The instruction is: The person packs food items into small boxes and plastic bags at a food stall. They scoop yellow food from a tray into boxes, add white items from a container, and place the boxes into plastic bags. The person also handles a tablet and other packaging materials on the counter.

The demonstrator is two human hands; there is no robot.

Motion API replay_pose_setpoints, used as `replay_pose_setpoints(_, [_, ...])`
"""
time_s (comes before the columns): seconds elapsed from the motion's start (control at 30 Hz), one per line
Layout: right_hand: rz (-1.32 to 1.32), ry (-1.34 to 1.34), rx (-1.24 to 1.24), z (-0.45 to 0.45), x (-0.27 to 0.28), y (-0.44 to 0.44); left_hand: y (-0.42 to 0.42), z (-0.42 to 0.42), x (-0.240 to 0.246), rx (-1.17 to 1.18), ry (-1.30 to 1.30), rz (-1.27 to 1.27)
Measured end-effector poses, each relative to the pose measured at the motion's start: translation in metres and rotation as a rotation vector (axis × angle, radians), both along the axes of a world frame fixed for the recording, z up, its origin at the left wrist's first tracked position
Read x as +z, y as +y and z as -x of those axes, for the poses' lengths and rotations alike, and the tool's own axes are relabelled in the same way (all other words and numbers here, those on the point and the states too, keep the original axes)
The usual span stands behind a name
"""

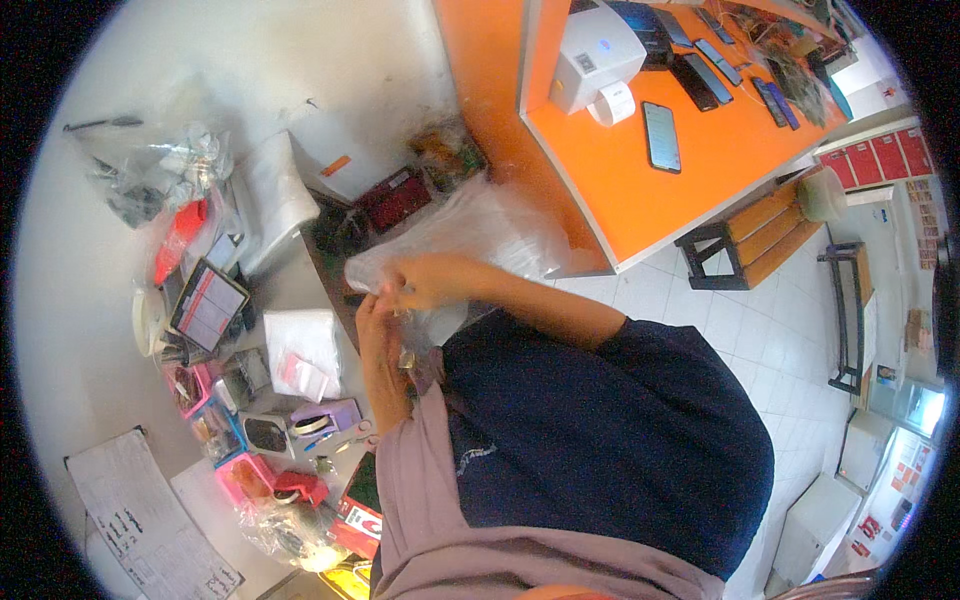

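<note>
My left hand (377,330) and my right hand (431,281) meet in front of my body, their fingertips pinched together on clear plastic film (367,271). Exactly what lies between the fingertips is too blurred to tell. Behind and beside my right hand spreads a large, crumpled clear plastic bag (502,217). More transparent material, with a small yellowish patch (406,360), hangs beneath the hands against my dark shirt (585,427). To the left of my left hand, a stack of white plastic sheets or bags (300,337) lies on the desk.
A tape dispenser (326,420), scissors (360,435) and a pink basket (246,480) crowd the left desk. On the orange counter (600,180) stand a label printer (600,56) and several phones, one with a lit screen (661,136). A slatted bench (765,232) stands beyond.
</note>
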State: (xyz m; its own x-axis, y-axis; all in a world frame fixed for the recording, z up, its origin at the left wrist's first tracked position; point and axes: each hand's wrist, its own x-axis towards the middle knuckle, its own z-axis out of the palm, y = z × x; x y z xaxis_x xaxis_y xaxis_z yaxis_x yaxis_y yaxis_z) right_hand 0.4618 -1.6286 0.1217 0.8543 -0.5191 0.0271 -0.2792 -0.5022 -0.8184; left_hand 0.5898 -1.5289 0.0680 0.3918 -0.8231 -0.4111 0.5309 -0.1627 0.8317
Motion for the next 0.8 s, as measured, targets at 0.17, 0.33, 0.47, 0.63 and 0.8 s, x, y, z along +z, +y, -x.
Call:
replay_pose_setpoints(0.17, [-0.016, -0.062, 0.195, -0.033, -0.047, 0.011, 0.009, -0.006, 0.016, -0.059, 0.286, 0.087])
replay_pose_setpoints(0.33, [0.096, -0.165, -0.215, 0.003, -0.056, -0.047, 0.021, -0.075, -0.015, -0.244, -0.627, -0.267])
replay_pose_setpoints(0.47, [0.290, -0.310, -0.316, 0.032, 0.018, -0.046, 0.036, -0.076, 0.027, 0.297, -1.282, -0.290])
replay_pose_setpoints(0.63, [0.295, -0.482, -0.285, 0.005, -0.006, -0.041, 0.019, -0.066, 0.016, 0.197, -0.907, 0.151])
replay_pose_setpoints(0.8, [0.194, -0.208, -0.342, 0.000, -0.038, -0.067, 0.018, -0.045, 0.027, 0.035, -1.072, -0.296])
